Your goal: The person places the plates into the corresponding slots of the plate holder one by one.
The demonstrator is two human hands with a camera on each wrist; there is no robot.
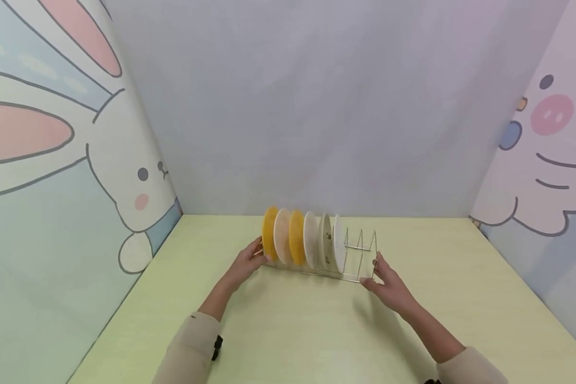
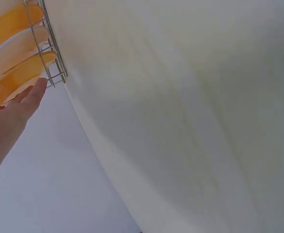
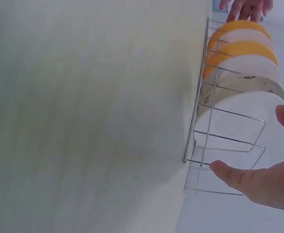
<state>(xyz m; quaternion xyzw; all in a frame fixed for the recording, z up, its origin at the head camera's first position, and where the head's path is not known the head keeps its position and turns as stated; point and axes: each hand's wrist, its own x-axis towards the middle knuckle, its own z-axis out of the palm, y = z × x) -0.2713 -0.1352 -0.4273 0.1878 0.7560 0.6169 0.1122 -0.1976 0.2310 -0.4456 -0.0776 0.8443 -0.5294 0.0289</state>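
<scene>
A silver wire dish rack (image 1: 358, 247) stands with several round plates upright in its left and middle slots. From the left come a yellow plate (image 1: 270, 233), a pale pink plate (image 1: 282, 236) and a second yellow plate (image 1: 296, 237). Beside them are a white plate (image 1: 310, 239), a beige patterned plate (image 1: 325, 242) and another white plate (image 1: 338, 244). My left hand (image 1: 246, 262) grips the rack's left end by the first yellow plate. At the right end, my right hand (image 1: 389, 282) holds the wire frame, thumb on the front lower corner (image 3: 220, 168). Some fingertips are hidden.
The rack is toward the back of a pale yellow table (image 1: 288, 330). A grey wall (image 1: 288, 106) rises behind it. Side panels carry a cartoon rabbit (image 1: 120, 170) on the left and a cartoon pig (image 1: 542, 160) on the right.
</scene>
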